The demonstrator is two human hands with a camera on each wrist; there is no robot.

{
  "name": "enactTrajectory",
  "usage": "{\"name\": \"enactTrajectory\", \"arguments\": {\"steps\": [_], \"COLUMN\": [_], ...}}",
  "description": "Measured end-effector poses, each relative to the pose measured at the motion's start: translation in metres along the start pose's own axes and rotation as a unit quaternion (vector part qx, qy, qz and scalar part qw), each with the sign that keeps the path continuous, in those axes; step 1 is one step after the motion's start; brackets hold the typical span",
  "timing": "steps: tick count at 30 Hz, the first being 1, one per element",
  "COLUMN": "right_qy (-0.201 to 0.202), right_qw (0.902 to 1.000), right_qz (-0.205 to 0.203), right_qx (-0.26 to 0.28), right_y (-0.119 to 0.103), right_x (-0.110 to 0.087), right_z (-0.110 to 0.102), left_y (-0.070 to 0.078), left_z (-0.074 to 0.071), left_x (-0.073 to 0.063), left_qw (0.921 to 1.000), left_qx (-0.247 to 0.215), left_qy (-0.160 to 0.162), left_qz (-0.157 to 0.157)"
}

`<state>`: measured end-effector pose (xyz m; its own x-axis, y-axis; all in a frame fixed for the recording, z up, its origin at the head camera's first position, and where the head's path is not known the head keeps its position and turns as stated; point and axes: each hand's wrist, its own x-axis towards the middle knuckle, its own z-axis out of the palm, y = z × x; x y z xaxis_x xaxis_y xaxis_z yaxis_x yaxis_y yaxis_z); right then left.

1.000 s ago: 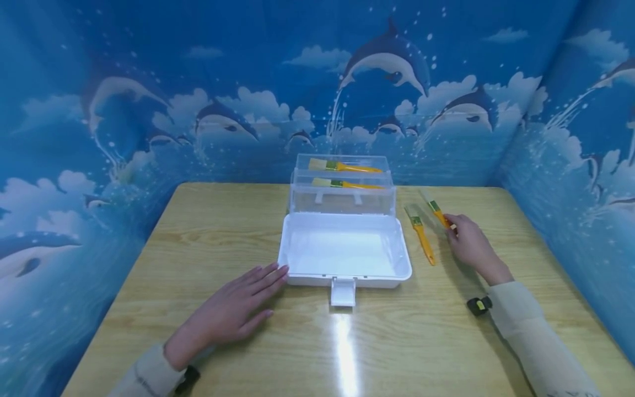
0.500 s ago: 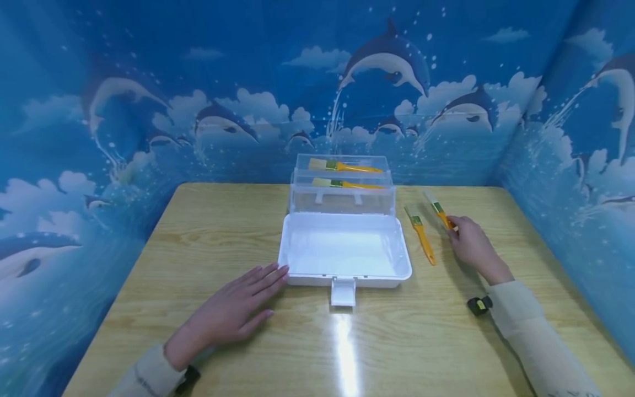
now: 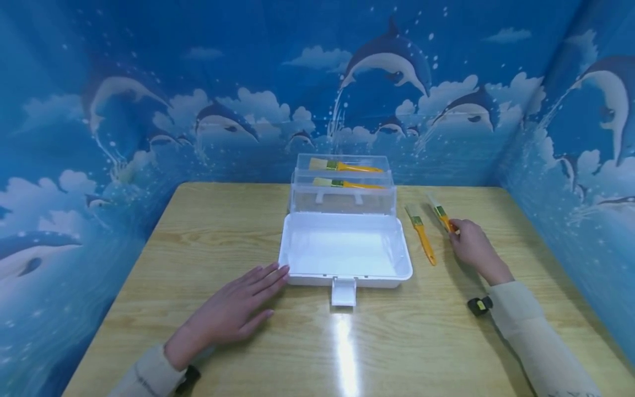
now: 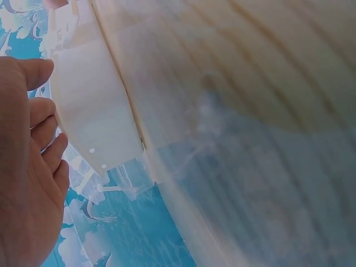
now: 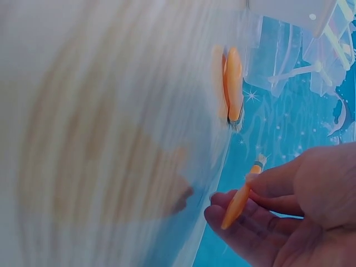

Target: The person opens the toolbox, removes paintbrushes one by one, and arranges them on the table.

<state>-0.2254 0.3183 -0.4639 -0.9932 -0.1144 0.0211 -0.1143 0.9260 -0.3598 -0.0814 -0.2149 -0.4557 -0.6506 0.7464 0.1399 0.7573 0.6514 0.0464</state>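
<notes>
Nearest, at the front-left corner of the white box (image 3: 342, 248), the left hand (image 3: 228, 309) was laid with fingers straight, nothing being gripped. The box's latch (image 3: 343, 292) was let down and its main compartment was unoccupied. To the box's right, a loose brush (image 3: 421, 238) was laid flat; farther right of the box, a second brush (image 3: 440, 211) was pinched in the right hand (image 3: 470, 242). At the box's rear, an upper brush (image 3: 352, 167) and a lower brush (image 3: 347, 184) were lodged; the work was judged about halfway, two brushes being outside.
</notes>
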Motion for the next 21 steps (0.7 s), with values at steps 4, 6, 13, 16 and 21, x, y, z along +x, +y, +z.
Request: {"name": "enactTrajectory", "arguments": {"steps": [4, 6, 13, 16, 21], "right_qy": [-0.025, -0.034, -0.059, -0.074, -0.082], "right_qw": [0.9995, 0.9989, 0.998, 0.997, 0.9963], "right_qz": [0.021, 0.031, 0.022, 0.022, 0.024], "right_qx": [0.001, 0.001, 0.005, 0.007, 0.002], "right_y": [-0.001, -0.002, -0.007, -0.01, -0.015], "right_x": [0.001, 0.001, -0.001, -0.001, -0.002], "right_z": [0.001, 0.001, -0.003, -0.006, -0.007], "left_y": [0.0, 0.0, 0.0, 0.0, 0.0], "left_z": [0.0, 0.001, 0.002, 0.002, 0.001], "left_x": [0.0, 0.0, 0.0, 0.0, 0.0], "left_qw": [1.0, 1.0, 1.0, 1.0, 1.0], "left_qx": [0.001, 0.002, -0.004, -0.003, -0.002], "left_qy": [0.005, 0.006, 0.0, 0.001, 0.003], "left_qz": [0.003, 0.003, -0.003, -0.002, -0.002]}}
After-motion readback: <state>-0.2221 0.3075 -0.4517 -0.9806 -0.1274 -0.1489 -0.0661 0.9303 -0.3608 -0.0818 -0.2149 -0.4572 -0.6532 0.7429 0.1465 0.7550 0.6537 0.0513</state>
